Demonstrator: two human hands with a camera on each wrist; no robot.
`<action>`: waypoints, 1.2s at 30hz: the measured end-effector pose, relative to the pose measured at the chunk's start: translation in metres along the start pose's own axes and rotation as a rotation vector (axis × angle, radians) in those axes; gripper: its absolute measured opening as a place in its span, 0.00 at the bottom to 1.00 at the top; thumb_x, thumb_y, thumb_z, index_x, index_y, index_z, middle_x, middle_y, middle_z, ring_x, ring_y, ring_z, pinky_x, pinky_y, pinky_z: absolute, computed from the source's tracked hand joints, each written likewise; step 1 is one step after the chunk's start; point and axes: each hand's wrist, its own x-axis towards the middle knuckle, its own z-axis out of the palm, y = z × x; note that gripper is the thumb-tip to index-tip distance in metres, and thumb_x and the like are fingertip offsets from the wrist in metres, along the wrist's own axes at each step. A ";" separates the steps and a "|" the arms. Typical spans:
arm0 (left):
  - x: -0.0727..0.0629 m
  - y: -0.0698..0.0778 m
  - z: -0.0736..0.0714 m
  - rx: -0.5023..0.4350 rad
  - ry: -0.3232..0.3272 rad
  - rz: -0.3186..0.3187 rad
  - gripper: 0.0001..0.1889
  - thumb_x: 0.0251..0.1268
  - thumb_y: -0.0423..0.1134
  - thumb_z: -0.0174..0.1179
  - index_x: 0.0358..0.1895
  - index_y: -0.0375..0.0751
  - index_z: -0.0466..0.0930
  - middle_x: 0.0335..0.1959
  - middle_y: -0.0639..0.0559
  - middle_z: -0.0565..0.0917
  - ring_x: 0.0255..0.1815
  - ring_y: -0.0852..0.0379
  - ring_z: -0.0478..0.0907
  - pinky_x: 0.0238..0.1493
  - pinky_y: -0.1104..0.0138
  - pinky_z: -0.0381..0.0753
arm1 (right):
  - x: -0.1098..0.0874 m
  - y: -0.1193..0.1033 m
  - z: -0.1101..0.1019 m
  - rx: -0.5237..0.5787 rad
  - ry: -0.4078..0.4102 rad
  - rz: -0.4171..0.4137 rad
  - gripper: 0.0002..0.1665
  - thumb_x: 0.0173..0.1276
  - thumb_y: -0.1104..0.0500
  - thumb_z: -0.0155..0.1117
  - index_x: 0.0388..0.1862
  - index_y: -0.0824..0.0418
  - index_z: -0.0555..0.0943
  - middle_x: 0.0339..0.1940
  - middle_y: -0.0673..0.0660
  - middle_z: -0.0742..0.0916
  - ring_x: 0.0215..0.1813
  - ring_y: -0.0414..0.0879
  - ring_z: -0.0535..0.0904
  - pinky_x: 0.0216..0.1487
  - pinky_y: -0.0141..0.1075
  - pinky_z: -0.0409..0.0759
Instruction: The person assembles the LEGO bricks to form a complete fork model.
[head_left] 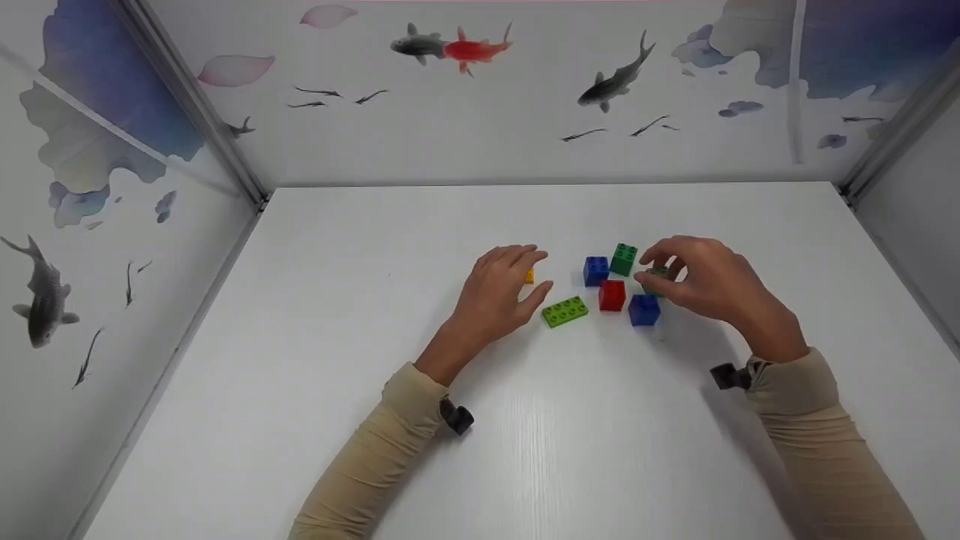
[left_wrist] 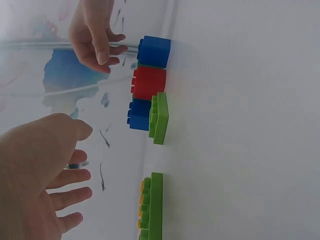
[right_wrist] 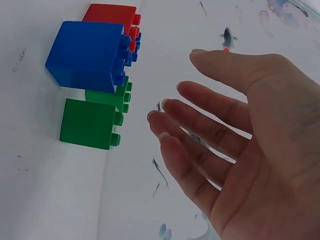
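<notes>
Hovering low over the white table, the left hand is by the yellow block, and the right hand is by a green block. Both are loose and hold nothing. Each thumb stands apart from its fingers, perhaps to leave room for a block. Toward the table's back edge, a bit nearer its right corner, the red block sits between the front blue block and the back blue block. The flat lime block lies closer to the left hand. Bumps point up, so flat bottoms probably keep them steady.
</notes>
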 end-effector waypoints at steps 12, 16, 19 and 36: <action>0.016 0.012 0.020 -0.094 -0.090 -0.052 0.23 0.82 0.51 0.62 0.73 0.49 0.79 0.72 0.51 0.84 0.74 0.52 0.80 0.78 0.56 0.78 | 0.003 -0.001 0.005 0.037 -0.189 0.058 0.18 0.71 0.47 0.79 0.53 0.54 0.91 0.46 0.54 0.92 0.48 0.50 0.87 0.53 0.52 0.90; 0.025 0.018 0.030 -0.121 -0.116 -0.080 0.24 0.82 0.51 0.62 0.74 0.50 0.79 0.73 0.52 0.83 0.74 0.52 0.81 0.77 0.59 0.79 | 0.004 -0.001 0.007 0.038 -0.228 0.063 0.20 0.68 0.48 0.81 0.55 0.54 0.91 0.48 0.54 0.93 0.48 0.49 0.88 0.55 0.54 0.90; 0.031 0.023 0.037 -0.134 -0.136 -0.102 0.24 0.82 0.51 0.63 0.75 0.51 0.78 0.74 0.52 0.82 0.74 0.53 0.80 0.77 0.60 0.79 | 0.004 -0.001 0.009 0.040 -0.254 0.066 0.22 0.66 0.50 0.83 0.57 0.54 0.91 0.51 0.55 0.92 0.48 0.49 0.87 0.55 0.53 0.90; 0.055 0.049 0.066 -0.217 -0.160 -0.205 0.24 0.83 0.46 0.63 0.76 0.53 0.75 0.75 0.53 0.79 0.75 0.55 0.78 0.78 0.65 0.77 | 0.002 0.003 0.011 0.109 -0.303 -0.012 0.23 0.65 0.63 0.82 0.58 0.60 0.87 0.50 0.58 0.93 0.49 0.50 0.88 0.61 0.56 0.90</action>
